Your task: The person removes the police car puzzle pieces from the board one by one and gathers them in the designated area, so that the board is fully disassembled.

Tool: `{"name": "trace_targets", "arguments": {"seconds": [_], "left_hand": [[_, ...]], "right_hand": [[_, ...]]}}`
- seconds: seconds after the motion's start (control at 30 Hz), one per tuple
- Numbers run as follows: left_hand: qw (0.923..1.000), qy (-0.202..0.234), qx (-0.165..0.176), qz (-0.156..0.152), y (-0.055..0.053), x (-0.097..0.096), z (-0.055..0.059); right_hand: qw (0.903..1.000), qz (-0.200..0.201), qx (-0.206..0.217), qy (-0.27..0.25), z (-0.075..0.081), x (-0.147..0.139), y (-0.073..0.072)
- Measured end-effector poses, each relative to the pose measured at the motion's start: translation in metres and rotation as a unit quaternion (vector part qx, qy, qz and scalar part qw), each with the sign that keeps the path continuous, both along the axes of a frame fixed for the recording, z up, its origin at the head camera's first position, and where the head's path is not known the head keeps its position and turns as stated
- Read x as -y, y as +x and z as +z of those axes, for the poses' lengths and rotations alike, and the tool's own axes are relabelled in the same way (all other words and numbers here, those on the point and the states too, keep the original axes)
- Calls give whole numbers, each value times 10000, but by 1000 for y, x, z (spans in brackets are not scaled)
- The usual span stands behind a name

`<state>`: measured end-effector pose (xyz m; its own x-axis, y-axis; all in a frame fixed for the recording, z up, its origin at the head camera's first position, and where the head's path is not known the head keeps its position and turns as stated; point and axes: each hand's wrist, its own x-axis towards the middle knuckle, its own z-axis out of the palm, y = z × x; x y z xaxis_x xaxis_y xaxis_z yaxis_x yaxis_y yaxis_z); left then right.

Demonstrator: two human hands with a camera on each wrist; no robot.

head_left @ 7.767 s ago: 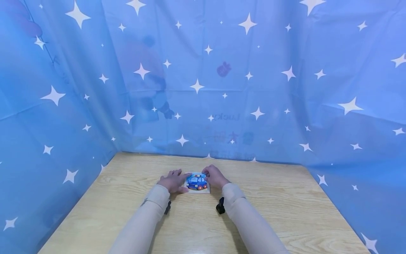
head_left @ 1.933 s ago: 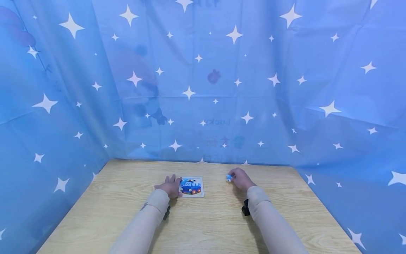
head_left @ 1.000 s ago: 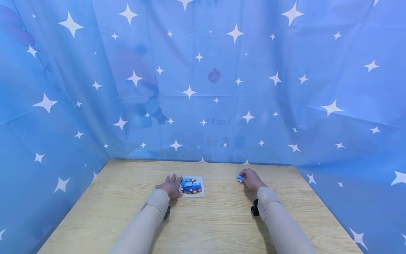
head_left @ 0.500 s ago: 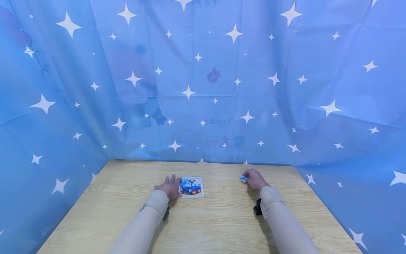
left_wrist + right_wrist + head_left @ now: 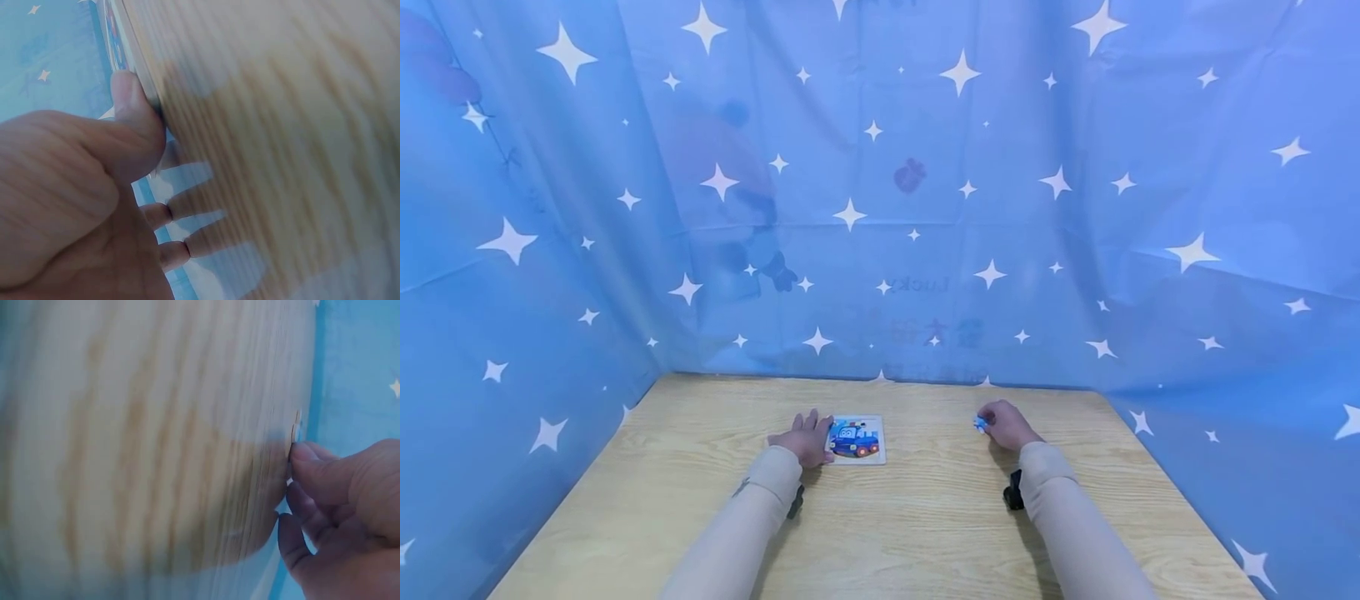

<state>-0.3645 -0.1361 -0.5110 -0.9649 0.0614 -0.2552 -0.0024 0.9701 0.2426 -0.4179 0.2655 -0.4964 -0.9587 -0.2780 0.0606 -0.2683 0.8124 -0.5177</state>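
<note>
A square jigsaw puzzle (image 5: 859, 440) with a blue cartoon car lies flat on the table, a pale patch showing at its upper right. My left hand (image 5: 806, 440) rests at its left side with spread, straight fingers. In the left wrist view the thumb (image 5: 132, 103) lies against the puzzle's edge (image 5: 119, 37). Well to the right, my right hand (image 5: 1011, 427) pinches a small blue and white puzzle piece (image 5: 981, 424) close over the table. The right wrist view shows this piece (image 5: 296, 428) nearly edge-on at the thumb and fingertips, its face hidden.
The wooden table (image 5: 880, 533) reaches back to a blue curtain (image 5: 865, 250) with white stars, which also hangs along the left and right sides. A black wrist camera (image 5: 1012, 492) sits under the right wrist.
Several seconds ago both hands were at the puzzle. The right hand has since moved right with a puzzle piece, drifting only slightly further lately. The left hand stays beside the puzzle.
</note>
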Motion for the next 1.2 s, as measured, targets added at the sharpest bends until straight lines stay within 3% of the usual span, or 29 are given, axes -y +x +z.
{"name": "trace_targets", "arguments": {"seconds": [0.23, 0.57, 0.87, 1.07, 1.2], "left_hand": [[10000, 1, -29, -39, 7, -3, 11], [9999, 73, 39, -101, 29, -5, 40], [9999, 13, 124, -39, 22, -4, 27], [9996, 281, 94, -23, 29, -4, 39], [9995, 312, 71, -24, 31, -3, 40]], "right_hand": [[9997, -70, 149, -160, 5, -6, 2], [9997, -4, 165, -179, 7, -7, 3], [9995, -58, 287, -153, 5, -9, 1], [9994, -97, 213, -268, 9, -9, -1], [9996, -108, 53, -261, 9, -6, 0]]}}
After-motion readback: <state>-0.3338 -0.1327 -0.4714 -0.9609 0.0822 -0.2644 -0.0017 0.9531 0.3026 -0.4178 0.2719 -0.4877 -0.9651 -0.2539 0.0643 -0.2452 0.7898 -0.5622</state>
